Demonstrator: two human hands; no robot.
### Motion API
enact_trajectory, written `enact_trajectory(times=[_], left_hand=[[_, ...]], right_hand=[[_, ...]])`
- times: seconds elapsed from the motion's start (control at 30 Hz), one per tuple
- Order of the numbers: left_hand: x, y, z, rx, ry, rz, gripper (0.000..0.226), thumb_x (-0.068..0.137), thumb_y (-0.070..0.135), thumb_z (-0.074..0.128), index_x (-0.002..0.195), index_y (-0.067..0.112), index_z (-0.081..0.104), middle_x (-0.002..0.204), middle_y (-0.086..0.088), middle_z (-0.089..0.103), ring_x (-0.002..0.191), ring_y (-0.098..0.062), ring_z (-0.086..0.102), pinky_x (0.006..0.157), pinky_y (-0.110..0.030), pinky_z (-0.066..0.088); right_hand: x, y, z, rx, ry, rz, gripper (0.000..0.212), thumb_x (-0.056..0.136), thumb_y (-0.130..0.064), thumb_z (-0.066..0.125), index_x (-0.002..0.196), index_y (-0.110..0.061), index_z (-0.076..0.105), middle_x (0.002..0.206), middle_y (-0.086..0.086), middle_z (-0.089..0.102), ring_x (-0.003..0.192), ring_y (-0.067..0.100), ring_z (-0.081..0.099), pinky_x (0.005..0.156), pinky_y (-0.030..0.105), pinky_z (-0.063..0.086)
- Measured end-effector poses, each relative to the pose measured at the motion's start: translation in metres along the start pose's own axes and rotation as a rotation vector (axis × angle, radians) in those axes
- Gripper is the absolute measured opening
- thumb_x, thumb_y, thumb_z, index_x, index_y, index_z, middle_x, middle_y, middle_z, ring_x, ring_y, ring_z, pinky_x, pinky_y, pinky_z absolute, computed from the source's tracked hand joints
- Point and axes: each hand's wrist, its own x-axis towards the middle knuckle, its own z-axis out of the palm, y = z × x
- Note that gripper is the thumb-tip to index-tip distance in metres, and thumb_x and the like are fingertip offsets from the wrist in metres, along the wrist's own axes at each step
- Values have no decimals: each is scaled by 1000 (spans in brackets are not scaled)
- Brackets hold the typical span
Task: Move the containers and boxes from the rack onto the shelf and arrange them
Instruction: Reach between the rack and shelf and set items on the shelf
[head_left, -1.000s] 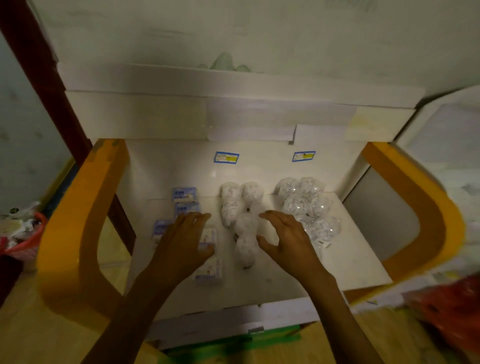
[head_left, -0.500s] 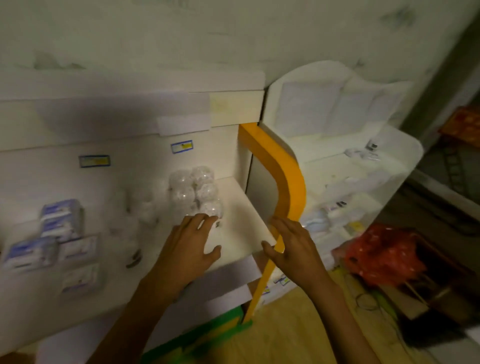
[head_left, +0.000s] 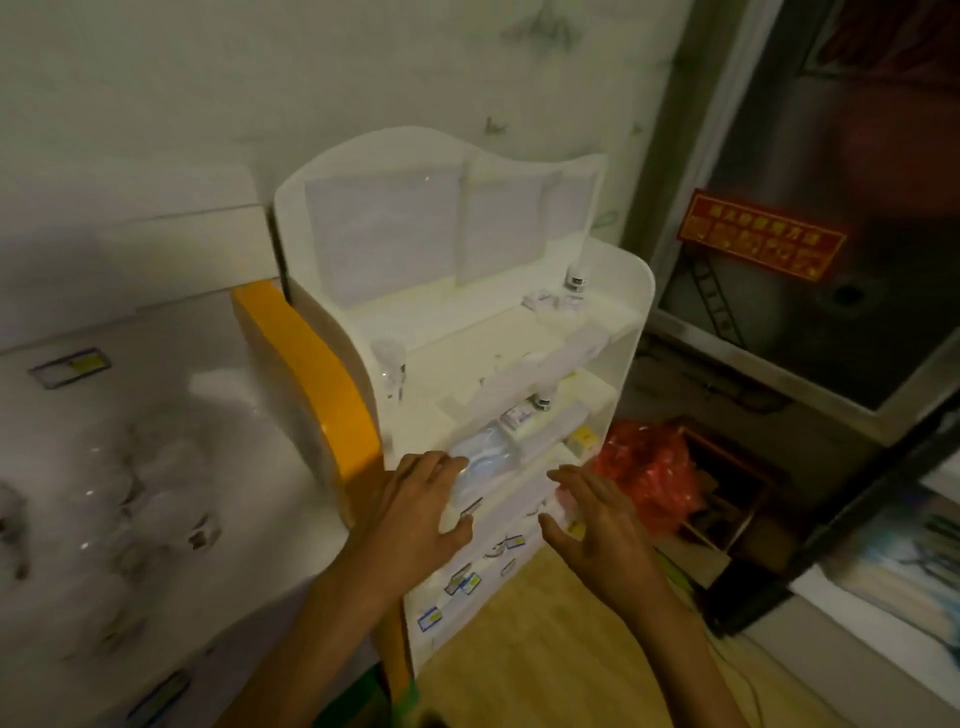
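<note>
Dim, stained wall backs a white tiered rack (head_left: 597, 260), and in front of its lower tiers both hands hang spread and empty — left hand (head_left: 415, 512) with fingertips near a clear blue-tinted packet (head_left: 480, 457), right hand (head_left: 592, 519) at about 3 o'clock from it, near small blurred boxes. Best, I judge, to close both hands round the packet and lift it level, clear of the tier lip. At 12 o'clock small jars (head_left: 574, 283) stand higher up; at 9 o'clock, past the orange side panel (head_left: 311, 374), the shelf (head_left: 249, 415) holds blurred clear bagged containers (head_left: 119, 499).
</note>
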Motion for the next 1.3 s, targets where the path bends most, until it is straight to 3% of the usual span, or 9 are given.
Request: enact_trajectory(times=[0.27, 0.43, 0.63, 0.77, 1.13, 1.3], left_hand=[[129, 15, 58, -21, -31, 55, 57, 75, 50, 43, 123, 22, 53, 116, 3, 58, 102, -22, 56, 77, -37, 51], [218, 19, 80, -58, 2, 36, 51, 73, 37, 66, 120, 22, 54, 112, 1, 62, 98, -23, 60, 73, -35, 51], [311, 13, 106, -53, -49, -17, 55, 85, 44, 56, 136, 26, 40, 136, 6, 46, 120, -15, 45, 94, -27, 40], [368, 6, 121, -21, -88, -72, 60, 87, 50, 51, 140, 29, 34, 144, 6, 38, 127, -14, 39, 101, -27, 35], [508, 6, 182, 63, 3, -286, 62, 86, 47, 53, 140, 24, 34, 143, 3, 39, 129, -19, 36, 101, -34, 35], [554, 7, 204, 104, 48, -417, 64, 83, 46, 59, 139, 24, 37, 140, 1, 42, 124, -20, 40, 98, -35, 40]], right_hand=[[79, 93, -14, -28, -3, 79, 47, 87, -45, 57, 131, -30, 48, 136, -8, 49, 122, 13, 47, 100, 34, 42], [159, 148, -28, -60, -29, 97, 49, 83, -44, 57, 130, -30, 49, 135, -8, 51, 121, 15, 48, 101, 36, 42], [241, 200, -28, -33, -62, 85, 47, 89, -40, 60, 132, -31, 46, 138, -10, 46, 126, 12, 41, 101, 22, 31], [297, 236, -28, -10, -54, 87, 49, 88, -42, 61, 133, -30, 47, 141, -9, 46, 128, 14, 41, 104, 28, 33], [472, 351, -11, 101, -199, -98, 47, 88, -37, 62, 132, -24, 49, 137, -4, 50, 124, 17, 45, 104, 30, 34], [544, 391, 13, 106, -276, -216, 51, 81, -39, 67, 126, -19, 56, 127, 0, 59, 112, 19, 55, 97, 31, 44]])
